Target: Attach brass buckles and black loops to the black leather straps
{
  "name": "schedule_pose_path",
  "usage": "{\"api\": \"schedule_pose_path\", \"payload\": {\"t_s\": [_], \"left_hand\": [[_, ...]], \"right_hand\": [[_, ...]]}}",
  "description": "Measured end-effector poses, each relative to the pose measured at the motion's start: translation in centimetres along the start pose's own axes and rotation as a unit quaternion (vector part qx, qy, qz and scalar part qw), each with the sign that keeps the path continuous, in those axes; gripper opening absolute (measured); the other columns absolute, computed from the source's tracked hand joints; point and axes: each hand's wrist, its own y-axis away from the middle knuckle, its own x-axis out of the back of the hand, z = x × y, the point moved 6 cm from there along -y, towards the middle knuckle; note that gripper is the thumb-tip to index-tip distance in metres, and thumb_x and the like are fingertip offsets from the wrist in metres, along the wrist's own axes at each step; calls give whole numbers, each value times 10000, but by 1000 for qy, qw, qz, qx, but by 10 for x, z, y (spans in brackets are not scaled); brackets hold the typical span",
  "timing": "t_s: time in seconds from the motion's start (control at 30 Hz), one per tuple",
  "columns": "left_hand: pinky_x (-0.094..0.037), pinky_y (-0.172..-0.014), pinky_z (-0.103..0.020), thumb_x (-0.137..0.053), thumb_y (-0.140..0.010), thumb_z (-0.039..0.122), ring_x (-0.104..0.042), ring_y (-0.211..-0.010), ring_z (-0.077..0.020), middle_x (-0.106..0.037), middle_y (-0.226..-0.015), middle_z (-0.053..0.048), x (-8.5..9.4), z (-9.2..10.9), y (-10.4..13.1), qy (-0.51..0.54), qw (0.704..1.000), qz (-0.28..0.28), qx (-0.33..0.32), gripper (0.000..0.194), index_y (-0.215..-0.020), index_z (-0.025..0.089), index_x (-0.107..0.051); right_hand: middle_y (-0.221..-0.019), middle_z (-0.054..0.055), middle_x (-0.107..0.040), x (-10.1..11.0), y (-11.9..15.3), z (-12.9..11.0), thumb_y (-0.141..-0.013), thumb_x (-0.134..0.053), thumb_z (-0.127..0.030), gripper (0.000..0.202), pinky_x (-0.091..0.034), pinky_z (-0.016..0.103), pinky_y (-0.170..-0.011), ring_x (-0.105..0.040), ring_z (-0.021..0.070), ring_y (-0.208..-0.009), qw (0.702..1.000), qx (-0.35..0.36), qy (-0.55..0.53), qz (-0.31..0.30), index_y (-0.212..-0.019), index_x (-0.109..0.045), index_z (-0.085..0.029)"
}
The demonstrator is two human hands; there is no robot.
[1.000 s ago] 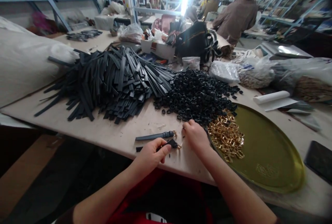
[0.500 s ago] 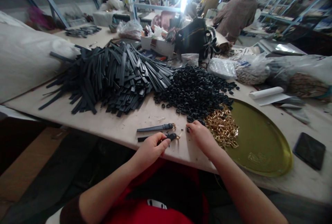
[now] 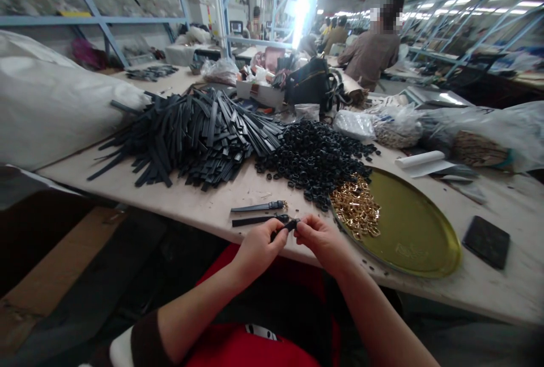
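Note:
My left hand (image 3: 257, 248) pinches a short dark strap (image 3: 290, 225) just above the table's front edge. At the buckle end of that strap, my right hand (image 3: 321, 239) has its thumb and fingertips closed on a small black loop, mostly hidden by the fingers. The two hands nearly touch. Just beyond them lies a finished-looking strap (image 3: 257, 208) with a gold buckle (image 3: 284, 205). A second dark strap (image 3: 255, 221) lies nearer, its right end close behind my left fingers. Past my right hand spreads a heap of black loops (image 3: 314, 157).
Gold buckles (image 3: 357, 205) are heaped on the left part of a golden oval tray (image 3: 416, 225). A large pile of dark strips (image 3: 204, 135) covers the table's left side. A phone (image 3: 487, 241) lies at right. Bags and a black handbag (image 3: 308, 84) stand behind; a person (image 3: 372, 55) is farther back.
My right hand has moved left from the edge of the loop heap to the strap's buckle end. My left hand still holds the strap. The camera view has shifted slightly.

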Motion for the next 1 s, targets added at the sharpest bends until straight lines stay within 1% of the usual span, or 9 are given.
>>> {"api": "schedule_pose_path", "payload": {"t_s": [0.1,0.2,0.27,0.37,0.47,0.57,0.7,0.87,1.0], "left_hand": [[-342,-530,-201,-401,-842,365,-474,-554,-102,-510,-592,42,-6,-3,4,48,998,-35,21,266,-773,171,-569],[-313,-464,-194,-402,-834,378,-424,-467,-87,-443,-505,63,-11,-7,6,92,990,-91,58,274,-733,166,-543],[-323,-477,-197,-406,-829,356,-439,-487,-90,-467,-523,54,-10,-5,6,84,989,-105,53,260,-724,162,-544],[-377,-565,-211,-465,-785,251,-517,-607,-112,-568,-658,28,-4,0,7,73,991,-106,35,169,-900,167,-558],[-413,-645,-228,-476,-745,149,-563,-706,-125,-622,-783,8,-1,-2,9,108,986,-121,46,354,-1097,181,-477],[-428,-682,-241,-446,-770,149,-587,-744,-131,-637,-807,-9,2,-10,6,136,983,-104,64,311,-1079,170,-465],[-428,-619,-234,-474,-789,225,-593,-667,-133,-633,-725,9,8,-22,1,109,987,-78,93,251,-1036,182,-462],[-419,-576,-240,-532,-766,426,-590,-642,-151,-643,-738,7,16,-26,-1,30,990,-60,121,339,-1014,201,-479],[-412,-599,-248,-540,-744,457,-582,-686,-166,-642,-760,-2,19,-24,-6,-60,991,-56,109,303,-896,195,-540]], "right_hand": [[-609,-35,-574,-8,8,3,-670,-688,-378,255,-401,236,-605,-508,86,-568,999,20,-44,23,-674,-540,-171],[-637,-45,-584,-10,11,5,-654,-707,-353,254,-401,237,-603,-517,88,-567,998,39,-38,27,-807,-587,-190],[-640,-45,-586,-11,12,8,-656,-706,-347,266,-402,236,-609,-517,87,-573,999,34,-23,19,-848,-606,-193],[-647,-42,-587,-9,12,11,-679,-687,-351,230,-394,223,-613,-498,74,-570,999,24,-6,22,-826,-624,-185],[-672,-39,-593,-12,12,14,-683,-683,-359,227,-395,220,-595,-493,71,-559,1000,7,-13,25,-818,-618,-188],[-663,-31,-606,-22,12,16,-667,-699,-366,249,-424,242,-612,-538,99,-590,999,-20,-39,0,-823,-605,-197],[-738,7,-635,-29,9,16,-743,-590,-475,304,-458,283,-677,-568,118,-647,993,-31,-111,-19,-837,-626,-188],[-642,-49,-572,-29,4,26,-693,-684,-368,228,-390,206,-559,-483,72,-547,983,-88,-160,-30,-841,-599,-216],[-635,-36,-546,-37,4,38,-685,-677,-422,329,-345,205,-540,-457,80,-548,971,-152,-151,-101,-894,-578,-189]]}}
